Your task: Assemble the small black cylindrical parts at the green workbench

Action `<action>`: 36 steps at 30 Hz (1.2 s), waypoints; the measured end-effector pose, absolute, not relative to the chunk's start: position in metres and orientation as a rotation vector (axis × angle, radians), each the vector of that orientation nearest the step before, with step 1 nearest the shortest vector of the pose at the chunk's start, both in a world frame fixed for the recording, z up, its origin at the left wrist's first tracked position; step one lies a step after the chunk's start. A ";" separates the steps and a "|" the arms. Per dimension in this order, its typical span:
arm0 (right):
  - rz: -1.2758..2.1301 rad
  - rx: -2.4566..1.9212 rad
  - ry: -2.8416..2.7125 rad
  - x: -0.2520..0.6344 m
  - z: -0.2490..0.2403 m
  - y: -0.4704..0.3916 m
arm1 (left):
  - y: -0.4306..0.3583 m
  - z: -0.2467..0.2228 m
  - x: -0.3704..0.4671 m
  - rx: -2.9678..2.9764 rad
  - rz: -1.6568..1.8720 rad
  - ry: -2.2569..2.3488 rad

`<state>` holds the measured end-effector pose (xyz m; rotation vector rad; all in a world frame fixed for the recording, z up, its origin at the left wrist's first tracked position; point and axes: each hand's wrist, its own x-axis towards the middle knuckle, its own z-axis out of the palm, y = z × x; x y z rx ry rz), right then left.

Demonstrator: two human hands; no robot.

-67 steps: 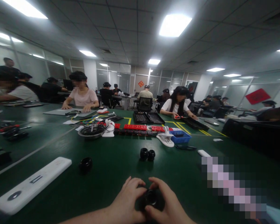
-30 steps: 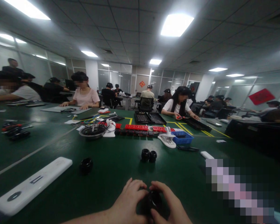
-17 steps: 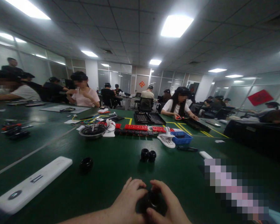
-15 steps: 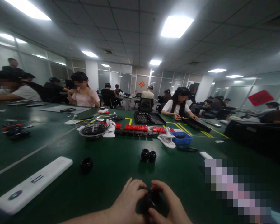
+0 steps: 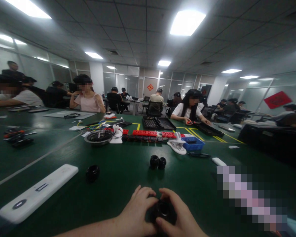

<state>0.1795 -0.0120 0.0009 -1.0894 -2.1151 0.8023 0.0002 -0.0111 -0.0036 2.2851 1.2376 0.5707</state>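
Observation:
At the bottom middle, both my hands are closed round a glossy black round part with a dark hole facing up. My left hand wraps its left side, fingers curled over the far edge. From the right, my right hand grips it between thumb and bent fingers. Much of the part is hidden by my fingers. Farther out on the green table stand a pair of similar black round parts, side by side. Another black round part lies to the left, apart from my hands.
A long white device lies at left. Across the table are a metal bowl with cables, red strips, a white clip stand and a blue bin. A co-worker works at the far side.
The view has shifted slightly. Both hands stay closed on the black round part, with only a small shift of the part and fingers.

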 end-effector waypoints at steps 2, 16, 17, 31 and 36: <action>0.759 -1.032 -2.096 0.181 -0.001 -0.012 | -0.011 -0.005 0.001 2.281 0.568 1.238; 0.872 -1.060 -2.044 0.181 0.016 -0.020 | -0.015 0.007 0.001 2.261 0.548 1.227; 0.874 -1.075 -2.040 0.181 0.015 -0.019 | -0.015 0.006 0.001 2.263 0.549 1.230; 0.913 -0.952 -2.114 0.185 0.011 -0.020 | -0.015 0.007 0.002 2.255 0.543 1.237; 0.833 -1.033 -2.099 0.181 0.012 -0.018 | -0.014 0.003 0.002 2.244 0.584 1.261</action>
